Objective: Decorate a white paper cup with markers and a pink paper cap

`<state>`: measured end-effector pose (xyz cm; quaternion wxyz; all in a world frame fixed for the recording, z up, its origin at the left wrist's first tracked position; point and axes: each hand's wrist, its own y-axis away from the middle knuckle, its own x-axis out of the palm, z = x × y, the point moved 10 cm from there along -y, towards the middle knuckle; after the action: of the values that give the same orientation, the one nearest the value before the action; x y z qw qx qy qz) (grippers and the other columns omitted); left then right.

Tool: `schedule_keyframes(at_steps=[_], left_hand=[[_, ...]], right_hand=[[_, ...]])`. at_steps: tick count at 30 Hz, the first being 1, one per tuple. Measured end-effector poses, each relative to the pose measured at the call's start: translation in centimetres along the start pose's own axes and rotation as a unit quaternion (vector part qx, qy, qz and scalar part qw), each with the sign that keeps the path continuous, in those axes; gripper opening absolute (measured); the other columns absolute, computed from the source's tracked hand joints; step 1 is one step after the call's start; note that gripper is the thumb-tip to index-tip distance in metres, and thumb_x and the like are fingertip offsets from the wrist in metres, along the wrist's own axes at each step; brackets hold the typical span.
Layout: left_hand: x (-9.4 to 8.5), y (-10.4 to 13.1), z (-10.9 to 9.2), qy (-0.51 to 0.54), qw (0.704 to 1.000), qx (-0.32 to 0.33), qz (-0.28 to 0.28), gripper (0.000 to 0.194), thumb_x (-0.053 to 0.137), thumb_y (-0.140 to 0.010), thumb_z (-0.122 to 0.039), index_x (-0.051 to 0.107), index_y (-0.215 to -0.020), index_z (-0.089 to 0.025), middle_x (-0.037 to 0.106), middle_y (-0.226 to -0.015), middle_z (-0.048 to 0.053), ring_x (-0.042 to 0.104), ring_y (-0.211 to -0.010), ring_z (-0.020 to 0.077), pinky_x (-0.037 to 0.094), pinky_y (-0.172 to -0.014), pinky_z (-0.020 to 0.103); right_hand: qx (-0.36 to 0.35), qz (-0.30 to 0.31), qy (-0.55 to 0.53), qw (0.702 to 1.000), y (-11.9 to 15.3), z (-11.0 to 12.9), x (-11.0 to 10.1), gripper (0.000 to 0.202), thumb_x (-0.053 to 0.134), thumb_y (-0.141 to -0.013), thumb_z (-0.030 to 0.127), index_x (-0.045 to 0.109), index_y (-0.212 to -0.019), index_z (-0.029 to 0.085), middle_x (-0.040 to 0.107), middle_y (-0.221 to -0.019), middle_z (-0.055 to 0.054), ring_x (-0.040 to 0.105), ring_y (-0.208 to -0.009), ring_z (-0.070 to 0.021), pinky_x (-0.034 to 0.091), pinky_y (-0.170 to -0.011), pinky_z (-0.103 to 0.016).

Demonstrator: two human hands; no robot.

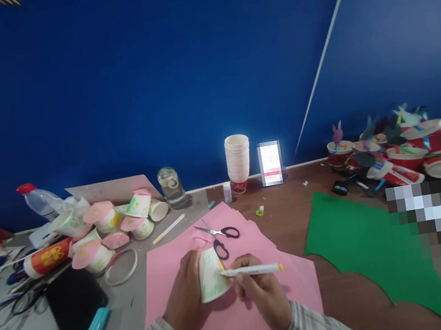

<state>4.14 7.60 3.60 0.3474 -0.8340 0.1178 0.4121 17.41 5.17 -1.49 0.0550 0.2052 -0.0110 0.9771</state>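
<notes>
– Blue wall [190, 80] behind, pink paper [297, 281] below. Hands?
– Left hand [185, 296] curled round cup [211, 283], over paper; right hand [266, 294] pinching marker [258, 269], tip at cup.
– Risk?
– Could streak yellow from a slack left grip, tbh.

I'm facing scissors [216, 232] lying on paper [267, 247]; beyond them, a cup stack [239, 161] is standing near the wall [174, 83], a jar [173, 188] to its left. Rightward, a sheet [370, 264] is lying before a cup heap [405, 157]; loose cups [142, 228] are crowding my left.
</notes>
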Motion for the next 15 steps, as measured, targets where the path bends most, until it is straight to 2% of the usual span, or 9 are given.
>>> schedule_keyframes(at_steps=[10, 15], left_hand=[[-0.2, 0.0, 0.0, -0.016, 1.000, 0.003, -0.016, 0.085, 0.066, -0.067, -0.038, 0.012, -0.132, -0.021, 0.046, -0.111, 0.013, 0.049, -0.100, 0.0296, 0.052, -0.082, 0.047], [-0.2, 0.1, 0.1, -0.020, 1.000, 0.006, -0.018, 0.087, 0.066, -0.067, -0.042, 0.013, -0.132, -0.020, 0.046, -0.112, 0.013, 0.049, -0.101, 0.0300, 0.052, -0.083, 0.046]], right_hand=[[0.035, 0.027, -0.006, 0.999, 0.1, -1.1, 0.4, 0.024, 0.066, -0.068, 0.041, 0.059, -0.073, 0.019, 0.054, -0.039, 0.006, 0.042, -0.033, -0.0091, 0.033, -0.030, -0.014], [0.030, 0.017, -0.004, 0.999, -0.1, -0.9, 0.2, 0.024, 0.066, -0.067, 0.041, 0.058, -0.071, 0.019, 0.053, -0.038, 0.006, 0.041, -0.030, -0.0085, 0.030, -0.028, -0.013]])
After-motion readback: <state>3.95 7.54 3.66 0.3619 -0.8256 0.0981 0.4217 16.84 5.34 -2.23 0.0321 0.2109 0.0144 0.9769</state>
